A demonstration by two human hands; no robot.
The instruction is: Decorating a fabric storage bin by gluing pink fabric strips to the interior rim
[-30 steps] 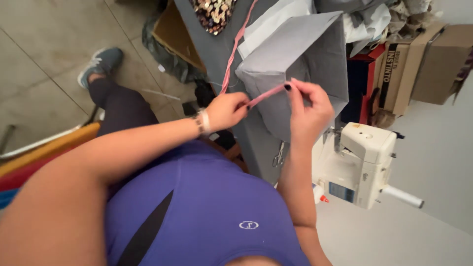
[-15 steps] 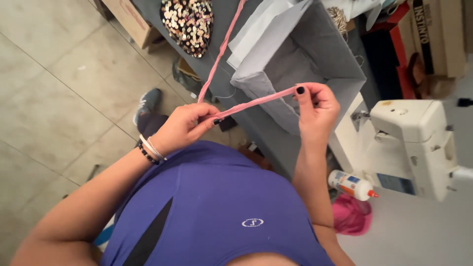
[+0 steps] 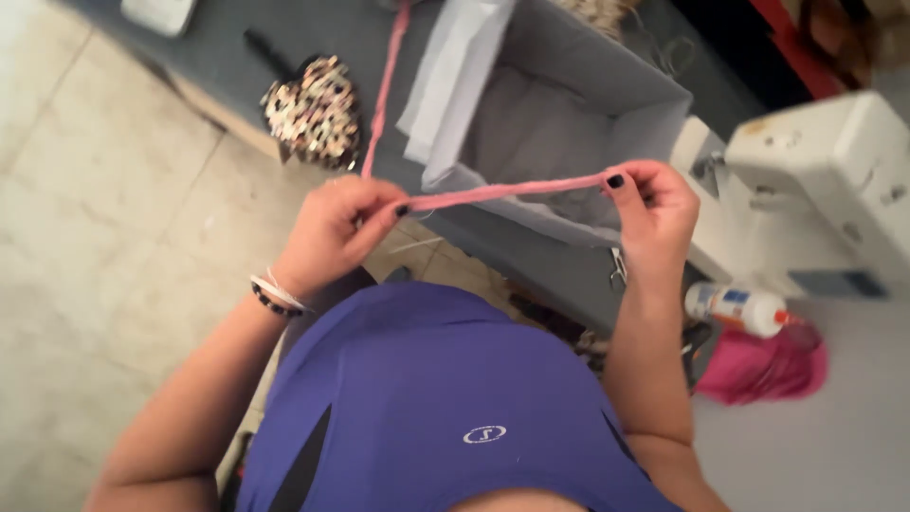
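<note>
**Pink strip stretched taut between two hands**

She stands over the work with a narrow pink fabric strip [image 3: 507,191] pulled straight between her hands. The left hand [image 3: 334,232], with beaded bracelets [image 3: 275,296] on its wrist, has its fingers curled and pinched tight on the strip at its left end; from that pinch the strip turns and runs upward, away across the dark grey table [image 3: 284,47], to the top edge of the view. The right hand [image 3: 654,209], its nails painted black, clamps the other end between thumb and fingertips, the remaining fingers folded in.

The stretched length hangs just in front of an open grey cardboard box [image 3: 588,104] that holds pale tissue paper [image 3: 455,76]. To the left of the box, on the table, lies a rounded pouch covered in black and gold sequins [image 3: 315,109]. To the right stands a white sewing machine [image 3: 834,190], and below it, on a white surface, a small white glue bottle with a red tip [image 3: 739,308] lies on its side, touching a crumpled bright pink cloth [image 3: 768,365]. Her purple shirt [image 3: 436,398] fills the lower view, with pale floor tiles [image 3: 104,246] off to the left
</note>
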